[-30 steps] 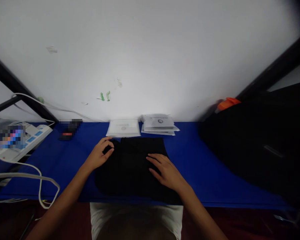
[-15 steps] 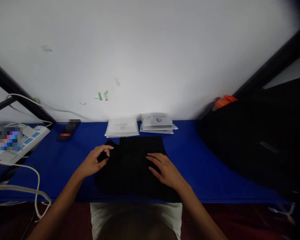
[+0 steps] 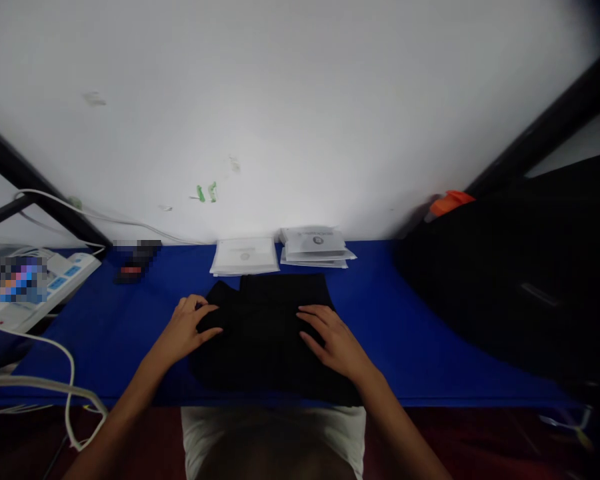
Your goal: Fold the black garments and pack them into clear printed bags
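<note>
A dark folded cloth item (image 3: 267,340), seemingly a garment, lies across the blue-covered table in front of me. My left hand (image 3: 187,327) rests at its left edge, thumb and fingers spread apart on the fabric. On the right side of the cloth, my right hand (image 3: 330,337) lies open with its fingers stretched out. A pointed corner of the fabric sticks out at the upper left, beside a straight-edged panel. Too dark to tell are the finer folds and the exact kind of garment.
Behind the cloth are a flat white packet (image 3: 245,257) and a stack of several clear packets (image 3: 316,245). A power strip (image 3: 60,283) with white cables (image 3: 73,353) occupies the left. A large black mass (image 3: 510,287) and an orange object (image 3: 453,202) stand at right.
My left hand has moved slightly down and left from the upper-left corner of the cloth, and its curled fingers have spread. The right hand has barely shifted.
</note>
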The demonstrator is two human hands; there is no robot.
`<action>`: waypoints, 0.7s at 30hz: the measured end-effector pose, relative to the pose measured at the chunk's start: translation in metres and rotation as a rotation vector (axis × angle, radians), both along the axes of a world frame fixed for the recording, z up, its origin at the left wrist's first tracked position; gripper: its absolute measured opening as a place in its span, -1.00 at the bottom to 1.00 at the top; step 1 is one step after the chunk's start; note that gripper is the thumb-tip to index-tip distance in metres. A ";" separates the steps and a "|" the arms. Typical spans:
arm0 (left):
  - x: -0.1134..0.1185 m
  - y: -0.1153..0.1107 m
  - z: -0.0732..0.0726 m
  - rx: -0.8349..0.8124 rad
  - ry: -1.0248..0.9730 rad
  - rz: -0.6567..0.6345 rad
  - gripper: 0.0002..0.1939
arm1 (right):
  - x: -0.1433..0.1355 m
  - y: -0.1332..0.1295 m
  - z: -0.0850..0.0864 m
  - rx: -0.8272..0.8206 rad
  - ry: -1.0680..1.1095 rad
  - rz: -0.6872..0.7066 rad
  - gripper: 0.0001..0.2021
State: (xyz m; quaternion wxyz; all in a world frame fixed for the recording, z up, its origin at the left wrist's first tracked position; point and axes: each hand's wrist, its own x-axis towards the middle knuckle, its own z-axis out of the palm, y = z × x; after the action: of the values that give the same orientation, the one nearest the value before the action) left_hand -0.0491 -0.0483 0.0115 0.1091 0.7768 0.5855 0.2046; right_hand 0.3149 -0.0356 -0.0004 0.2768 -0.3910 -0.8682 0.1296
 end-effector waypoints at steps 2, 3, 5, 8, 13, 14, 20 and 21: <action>0.001 0.000 0.004 0.011 -0.033 -0.026 -0.74 | 0.001 -0.001 0.000 0.020 0.038 -0.032 -0.70; 0.002 -0.001 0.006 0.015 -0.058 -0.043 -0.79 | 0.002 -0.001 0.000 0.034 0.057 -0.050 -0.71; 0.003 -0.002 0.014 -0.029 -0.114 -0.050 -0.85 | 0.003 -0.002 0.000 0.063 0.098 -0.083 -0.74; 0.002 -0.001 0.026 -0.161 -0.302 0.086 -0.80 | 0.003 -0.001 0.000 0.093 0.156 -0.114 -0.77; 0.008 0.015 0.033 0.028 -0.947 0.609 -0.41 | 0.004 0.001 -0.001 0.096 0.201 -0.123 -0.81; 0.013 0.018 0.031 0.103 -1.035 0.646 -0.38 | 0.004 0.001 -0.001 0.090 0.205 -0.126 -0.81; 0.047 0.019 0.014 0.175 -0.610 0.220 -0.70 | 0.006 0.001 -0.001 0.069 0.220 -0.132 -0.83; 0.051 0.017 0.012 0.124 -0.458 0.076 -0.77 | 0.006 0.001 -0.001 0.064 0.222 -0.134 -0.83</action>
State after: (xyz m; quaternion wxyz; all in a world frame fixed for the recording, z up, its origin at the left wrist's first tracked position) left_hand 0.0019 -0.0318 0.0240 0.1832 0.6929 0.5605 0.4149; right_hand 0.3210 -0.0350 -0.0010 0.3915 -0.4221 -0.8079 0.1254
